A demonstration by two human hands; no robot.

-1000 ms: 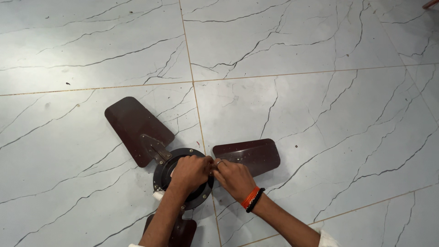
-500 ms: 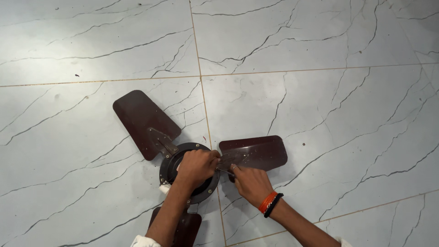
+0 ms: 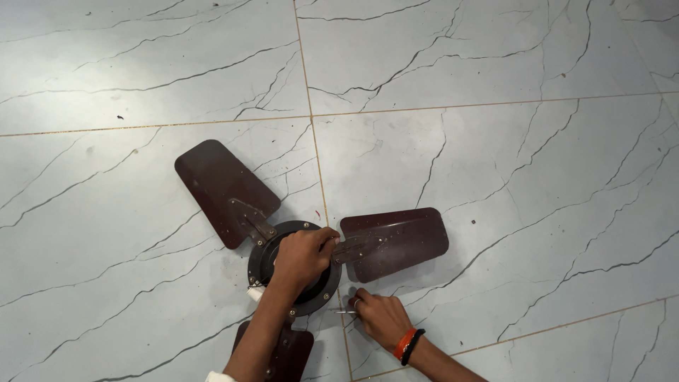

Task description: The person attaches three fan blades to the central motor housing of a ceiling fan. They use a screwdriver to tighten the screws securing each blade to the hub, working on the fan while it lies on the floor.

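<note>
A dark brown ceiling fan lies on the pale marble-look tiled floor, its round black hub [image 3: 263,260] at lower centre. One blade [image 3: 216,184] points up-left, a second blade [image 3: 404,239] points right, and a third blade [image 3: 296,356] runs off the bottom edge. My left hand [image 3: 303,256] rests on the hub, fingers pinching where the right blade's metal bracket [image 3: 352,247] meets it. My right hand [image 3: 378,316] is down on the floor just below that blade, fingertips at a small thin metal piece [image 3: 346,311]; whether it grips the piece is unclear. An orange and a black band sit on that wrist.
Light grey tiles with dark veins and thin tan grout lines [image 3: 495,106] fill the view. A small white object [image 3: 254,292] shows at the hub's lower left edge. Tiny dark specks are scattered over the floor.
My right hand has left the blade bracket and dropped to the floor below the right blade. My left hand stays on the hub. The view has shifted slightly.
</note>
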